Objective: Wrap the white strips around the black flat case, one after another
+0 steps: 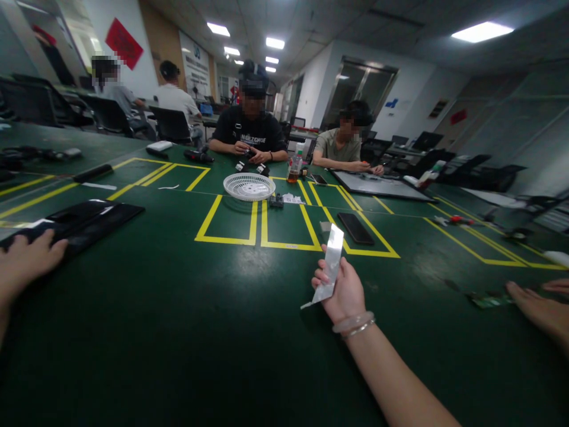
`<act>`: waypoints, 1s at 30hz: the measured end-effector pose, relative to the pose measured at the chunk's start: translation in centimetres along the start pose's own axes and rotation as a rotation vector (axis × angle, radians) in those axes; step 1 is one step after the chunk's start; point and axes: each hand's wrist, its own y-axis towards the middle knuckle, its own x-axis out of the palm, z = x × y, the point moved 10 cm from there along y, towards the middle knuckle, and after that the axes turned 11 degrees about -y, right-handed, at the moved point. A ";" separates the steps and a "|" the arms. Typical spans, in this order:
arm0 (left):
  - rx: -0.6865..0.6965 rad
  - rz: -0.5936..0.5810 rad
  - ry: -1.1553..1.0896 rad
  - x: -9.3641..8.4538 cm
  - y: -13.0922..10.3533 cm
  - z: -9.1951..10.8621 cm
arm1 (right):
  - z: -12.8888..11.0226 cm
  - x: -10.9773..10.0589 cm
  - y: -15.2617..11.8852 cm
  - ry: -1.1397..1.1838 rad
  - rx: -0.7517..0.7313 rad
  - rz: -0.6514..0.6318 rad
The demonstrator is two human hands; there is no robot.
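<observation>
My right hand [344,290] is palm up over the table, with a bracelet at the wrist. Its fingers and thumb close round a flat, shiny silver-white strip [331,261] with slanted ends. A thin pale tail sticks out at the strip's lower end; its exact kind cannot be made out. At the far left, my left hand [29,261] lies palm down with its fingers apart, resting on or against a flat black pouch-like thing [104,216]. Part of that hand is cut off by the picture's edge. A dark phone [355,228] lies just beyond my right hand.
Yellow tape frames [226,240] mark the green table [213,332]. A white basket [249,187], a small dark part [276,201] and a bottle [294,169] stand further back. Another person's hands [540,308] touch a green circuit board [491,298] at right. Two people sit opposite.
</observation>
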 end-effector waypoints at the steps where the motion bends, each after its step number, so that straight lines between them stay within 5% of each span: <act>1: -0.065 -0.017 0.024 -0.1 -0.2 -0.1 | 0.0 -0.1 0.0 0.004 0.002 0.015; 7: -0.035 -0.110 0.074 0.2 -1.2 3.1 | 0.0 0.5 -0.4 -0.009 -0.016 0.025; 12: 0.231 -0.126 0.051 1.3 -3.3 10.4 | -0.3 0.7 -0.7 -0.052 -0.068 0.029; 18: 0.605 -0.159 0.000 3.7 -10.5 21.9 | -1.2 0.9 -1.1 -0.168 -0.200 0.021; 22: 0.865 -0.200 -0.049 4.6 -16.9 27.9 | -2.4 1.3 -1.5 -0.411 -0.370 -0.011; 26: 1.089 -0.197 -0.105 4.5 -21.7 30.8 | -3.9 3.4 -3.1 -0.832 -0.676 -0.106; 30: 1.197 -0.133 -0.127 3.8 -23.4 31.8 | -3.3 6.0 -4.9 -1.100 -0.848 -0.283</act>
